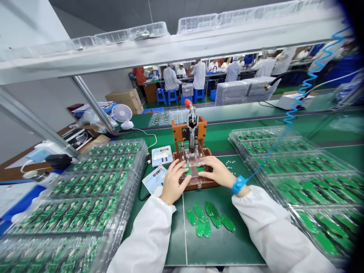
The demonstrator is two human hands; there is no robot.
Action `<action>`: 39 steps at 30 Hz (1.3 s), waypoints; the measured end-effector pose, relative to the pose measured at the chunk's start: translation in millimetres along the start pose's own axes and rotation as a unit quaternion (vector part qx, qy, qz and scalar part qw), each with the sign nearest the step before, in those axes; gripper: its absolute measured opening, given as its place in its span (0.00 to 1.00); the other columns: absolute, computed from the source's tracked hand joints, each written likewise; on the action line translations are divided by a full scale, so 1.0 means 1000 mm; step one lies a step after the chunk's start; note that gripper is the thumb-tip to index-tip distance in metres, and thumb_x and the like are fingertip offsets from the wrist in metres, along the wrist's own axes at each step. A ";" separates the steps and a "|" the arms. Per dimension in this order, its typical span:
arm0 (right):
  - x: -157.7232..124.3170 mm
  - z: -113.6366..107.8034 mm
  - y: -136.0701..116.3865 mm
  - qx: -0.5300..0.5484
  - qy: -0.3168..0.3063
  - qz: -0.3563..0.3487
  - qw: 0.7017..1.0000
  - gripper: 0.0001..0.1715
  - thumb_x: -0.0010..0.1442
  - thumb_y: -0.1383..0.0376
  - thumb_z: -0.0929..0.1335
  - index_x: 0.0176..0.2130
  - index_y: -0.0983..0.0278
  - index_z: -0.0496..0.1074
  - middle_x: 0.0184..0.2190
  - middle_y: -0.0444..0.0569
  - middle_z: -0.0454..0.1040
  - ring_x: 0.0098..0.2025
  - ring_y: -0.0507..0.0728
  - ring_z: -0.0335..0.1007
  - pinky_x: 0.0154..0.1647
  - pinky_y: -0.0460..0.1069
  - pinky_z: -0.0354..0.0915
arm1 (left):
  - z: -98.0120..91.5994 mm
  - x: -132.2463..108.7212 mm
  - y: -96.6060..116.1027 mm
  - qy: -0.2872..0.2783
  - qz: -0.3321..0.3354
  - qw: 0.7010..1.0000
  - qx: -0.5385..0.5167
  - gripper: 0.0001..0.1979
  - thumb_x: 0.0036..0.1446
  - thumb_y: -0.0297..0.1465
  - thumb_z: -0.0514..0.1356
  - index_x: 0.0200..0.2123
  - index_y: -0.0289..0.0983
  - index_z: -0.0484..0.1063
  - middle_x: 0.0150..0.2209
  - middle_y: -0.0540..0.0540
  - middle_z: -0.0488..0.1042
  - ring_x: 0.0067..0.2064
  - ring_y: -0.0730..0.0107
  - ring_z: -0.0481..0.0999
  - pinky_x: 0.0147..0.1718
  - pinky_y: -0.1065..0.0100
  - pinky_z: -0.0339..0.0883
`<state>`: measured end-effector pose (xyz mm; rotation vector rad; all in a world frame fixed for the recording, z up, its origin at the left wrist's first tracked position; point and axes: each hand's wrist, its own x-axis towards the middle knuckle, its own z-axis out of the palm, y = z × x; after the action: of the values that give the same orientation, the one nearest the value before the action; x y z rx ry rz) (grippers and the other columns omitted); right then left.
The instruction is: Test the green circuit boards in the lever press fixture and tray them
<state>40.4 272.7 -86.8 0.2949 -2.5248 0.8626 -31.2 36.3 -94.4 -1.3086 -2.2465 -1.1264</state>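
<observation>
My left hand (pixel 174 181) reaches to the left side of a test fixture, its thumb and fingers closed about the edges of a small green circuit board (pixel 188 171). On the right side, my right hand (pixel 216 171) has thumb and forefinger around another green circuit board (pixel 200 168). Both boards lie on the fixture's brown base (pixel 196 185), below a clear plate. Above them stands the orange toggle clamp frame (pixel 176 132) with a red-tipped lever (pixel 188 102). Several loose green boards (pixel 212 214) lie on the mat in front. A blue wrist strap (pixel 239 184) circles my right wrist.
Clear trays of boards stand left (pixel 96 185) and right (pixel 307 163). Two meters (pixel 162 155) with red digits sit left of the fixture. A small white fan (pixel 122 113) stands behind. A coiled blue cord (pixel 308 81) runs to my wrist strap. Co-workers sit farther back.
</observation>
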 end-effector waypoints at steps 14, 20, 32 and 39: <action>-0.017 0.001 -0.015 -0.054 0.018 -0.002 0.998 0.20 0.68 0.50 0.67 0.47 0.59 0.80 0.62 0.52 0.71 0.67 0.69 0.60 0.67 0.69 0.60 | -0.001 0.000 0.005 0.047 0.013 0.999 -0.007 0.09 0.70 0.31 0.57 0.48 0.38 0.76 0.58 0.41 0.73 0.64 0.52 0.66 0.61 0.45 0.66; -0.003 -0.030 -0.036 0.057 0.135 0.060 0.987 0.17 0.67 0.53 0.67 0.50 0.57 0.78 0.57 0.53 0.75 0.60 0.64 0.71 0.64 0.62 0.66 | 0.003 -0.005 0.038 0.088 0.115 0.984 -0.107 0.03 0.65 0.28 0.59 0.38 0.37 0.72 0.34 0.45 0.77 0.38 0.63 0.74 0.40 0.59 0.71; 0.190 -0.105 -0.072 0.227 0.117 0.132 0.958 0.29 0.69 0.43 0.63 0.50 0.64 0.73 0.48 0.56 0.79 0.55 0.63 0.75 0.65 0.64 0.65 | 0.037 -0.023 0.039 -0.165 0.202 0.963 -0.067 0.14 0.65 0.36 0.60 0.49 0.36 0.76 0.58 0.40 0.74 0.67 0.55 0.65 0.68 0.50 0.60; 0.172 -0.113 -0.123 0.222 0.167 -0.041 0.960 0.22 0.72 0.51 0.64 0.57 0.61 0.70 0.44 0.50 0.79 0.45 0.57 0.78 0.51 0.55 0.75 | 0.037 -0.021 0.041 -0.164 0.200 0.964 -0.060 0.13 0.66 0.36 0.59 0.48 0.36 0.77 0.58 0.41 0.75 0.66 0.56 0.66 0.68 0.52 0.60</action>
<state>-29.0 237.1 139.9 0.3580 -1.9795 1.3211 19.0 63.1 -111.2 -2.0162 -2.0005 -0.9635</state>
